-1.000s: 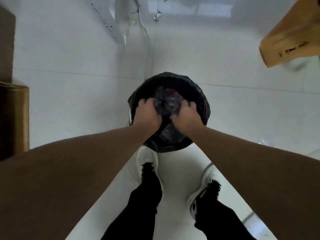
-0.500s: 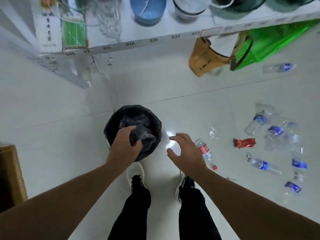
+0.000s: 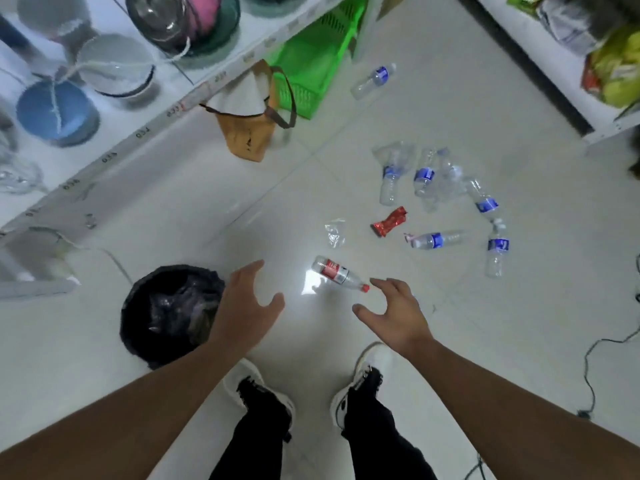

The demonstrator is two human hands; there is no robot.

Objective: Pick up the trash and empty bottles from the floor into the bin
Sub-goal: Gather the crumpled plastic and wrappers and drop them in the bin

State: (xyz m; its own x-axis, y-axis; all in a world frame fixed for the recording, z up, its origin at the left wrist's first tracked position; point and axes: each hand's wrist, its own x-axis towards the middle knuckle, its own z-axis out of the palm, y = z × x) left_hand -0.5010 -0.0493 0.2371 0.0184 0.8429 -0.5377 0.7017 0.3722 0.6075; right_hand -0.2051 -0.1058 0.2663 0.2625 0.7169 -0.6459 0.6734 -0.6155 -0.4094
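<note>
Just ahead of the feet, red-labelled bottle [image 3: 337, 273] lying on the floor [image 3: 450, 341], cap toward right hand [image 3: 398, 315]; both hands empty, fingers [image 3: 382, 285] spread, left hand [image 3: 247, 303] beside the bin [image 3: 138, 313]; best gripped mid-body, then swung left; blue-labelled bottles [image 3: 434, 240] farther off.

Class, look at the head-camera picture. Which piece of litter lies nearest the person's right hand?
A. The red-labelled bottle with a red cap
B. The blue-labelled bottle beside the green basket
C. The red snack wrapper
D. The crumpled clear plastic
A: the red-labelled bottle lies with its cap just beside the open right hand, while the wrapper, clear plastic and far bottle lie farther off.
</note>
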